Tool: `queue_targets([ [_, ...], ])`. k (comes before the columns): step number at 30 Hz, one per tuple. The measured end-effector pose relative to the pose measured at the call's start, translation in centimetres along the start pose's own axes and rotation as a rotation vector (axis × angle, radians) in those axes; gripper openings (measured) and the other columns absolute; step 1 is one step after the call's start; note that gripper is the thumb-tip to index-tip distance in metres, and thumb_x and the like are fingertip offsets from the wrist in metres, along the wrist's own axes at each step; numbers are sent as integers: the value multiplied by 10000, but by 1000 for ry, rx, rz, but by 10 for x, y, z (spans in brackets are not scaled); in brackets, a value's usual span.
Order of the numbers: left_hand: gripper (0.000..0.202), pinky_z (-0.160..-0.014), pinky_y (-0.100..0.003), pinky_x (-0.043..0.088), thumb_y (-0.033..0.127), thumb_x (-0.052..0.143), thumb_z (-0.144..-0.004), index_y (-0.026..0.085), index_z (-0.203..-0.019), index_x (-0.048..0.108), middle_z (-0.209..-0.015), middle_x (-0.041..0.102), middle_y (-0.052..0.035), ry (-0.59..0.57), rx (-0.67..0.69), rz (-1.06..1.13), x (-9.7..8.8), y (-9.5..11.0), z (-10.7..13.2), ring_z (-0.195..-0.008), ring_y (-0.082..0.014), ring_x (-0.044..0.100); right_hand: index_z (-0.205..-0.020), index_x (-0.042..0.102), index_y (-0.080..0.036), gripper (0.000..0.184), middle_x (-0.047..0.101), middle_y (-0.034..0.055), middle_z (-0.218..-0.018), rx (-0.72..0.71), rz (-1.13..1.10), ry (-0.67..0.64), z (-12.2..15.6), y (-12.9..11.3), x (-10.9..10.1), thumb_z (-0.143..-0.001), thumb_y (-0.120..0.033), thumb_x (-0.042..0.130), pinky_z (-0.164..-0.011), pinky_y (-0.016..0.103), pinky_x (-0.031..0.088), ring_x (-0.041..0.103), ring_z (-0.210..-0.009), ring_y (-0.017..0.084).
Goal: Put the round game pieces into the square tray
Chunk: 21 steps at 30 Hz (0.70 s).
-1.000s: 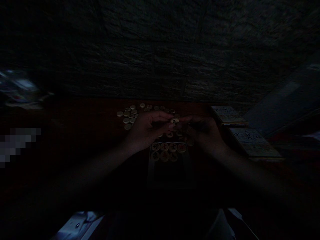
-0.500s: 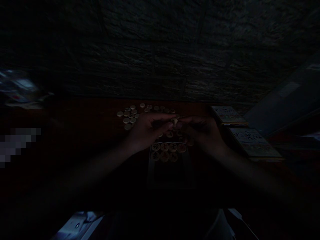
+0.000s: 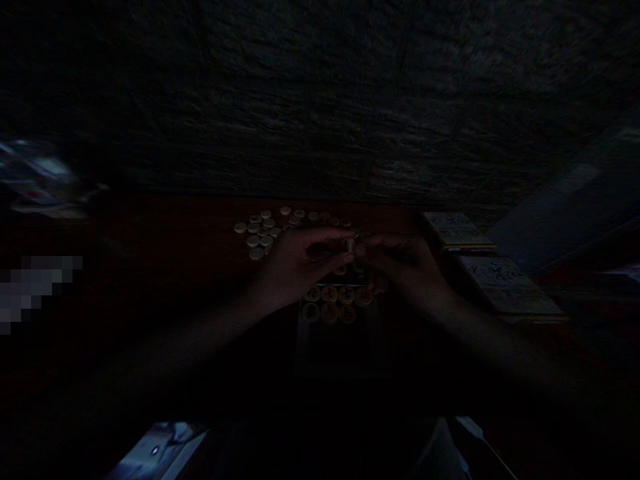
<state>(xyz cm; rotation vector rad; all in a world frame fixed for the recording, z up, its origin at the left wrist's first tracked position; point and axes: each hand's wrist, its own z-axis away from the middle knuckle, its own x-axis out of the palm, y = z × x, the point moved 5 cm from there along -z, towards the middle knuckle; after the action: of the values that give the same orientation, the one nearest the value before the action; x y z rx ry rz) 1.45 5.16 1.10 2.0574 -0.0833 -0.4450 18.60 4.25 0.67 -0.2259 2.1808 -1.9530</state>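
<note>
The left hand (image 3: 293, 261) grips a piece (image 3: 351, 246) edge-on between its fingers; the right hand (image 3: 413, 267) has fingers against it, grip unclear.

Left hand (image 3: 295, 261) beside right hand (image 3: 411, 267) (both curled)

The table (image 3: 175, 233) runs back to the wall (image 3: 320, 120). Near the middle lies the tray (image 3: 301, 340), with seven discs (image 3: 329, 294) in it: four along the back, three before them, lined up from the left. Beyond the tray, loose discs (image 3: 253, 241) spread across the table, mostly leftward. Between the left hand (image 3: 293, 267) and the right hand (image 3: 413, 267), behind the tray's far edge, is a single disc (image 3: 350, 247). To the right lie two flat boxes (image 3: 510, 287), one behind the other.
</note>
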Motion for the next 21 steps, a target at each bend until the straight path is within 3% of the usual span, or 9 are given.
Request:
queue_targets([
  [5, 329, -929, -333, 608, 280, 769, -890, 212, -1211, 744, -1215, 769, -73, -4, 78, -30, 0, 3, -1, -1078, -215, 741, -921, 789, -168, 378, 668, -4, -532, 9, 43, -2, 0, 3, -2, -854, -539, 764, -390, 176, 413, 611, -405, 103],
  [13, 314, -976, -350, 575, 277, 727, -926, 223, -1235, 737, -1236, 746, -74, -25, 194, -182, 1, 12, 0, -1136, -222, 707, -785, 779, -156, 430, 663, 9, -534, 12, 45, -44, 0, 3, 1, -853, -580, 746, -419, 176, 410, 600, -429, 92],
  [18, 407, -931, -341, 591, 274, 786, -871, 216, -1266, 708, -1229, 750, -78, -29, 157, -155, 0, 10, 1, -1112, -229, 722, -822, 772, -164, 369, 667, -18, -598, 31, -23, -48, 1, 1, 3, -779, -526, 831, -421, 173, 450, 610, -446, 90],
  [21, 375, -894, -319, 595, 293, 819, -840, 205, -1193, 730, -1161, 767, -65, -15, 148, -160, -1, 9, 1, -1049, -212, 738, -853, 762, -169, 382, 679, -15, -631, 45, -31, -50, 2, 1, 4, -759, -532, 841, -440, 203, 505, 629, -461, 109],
])
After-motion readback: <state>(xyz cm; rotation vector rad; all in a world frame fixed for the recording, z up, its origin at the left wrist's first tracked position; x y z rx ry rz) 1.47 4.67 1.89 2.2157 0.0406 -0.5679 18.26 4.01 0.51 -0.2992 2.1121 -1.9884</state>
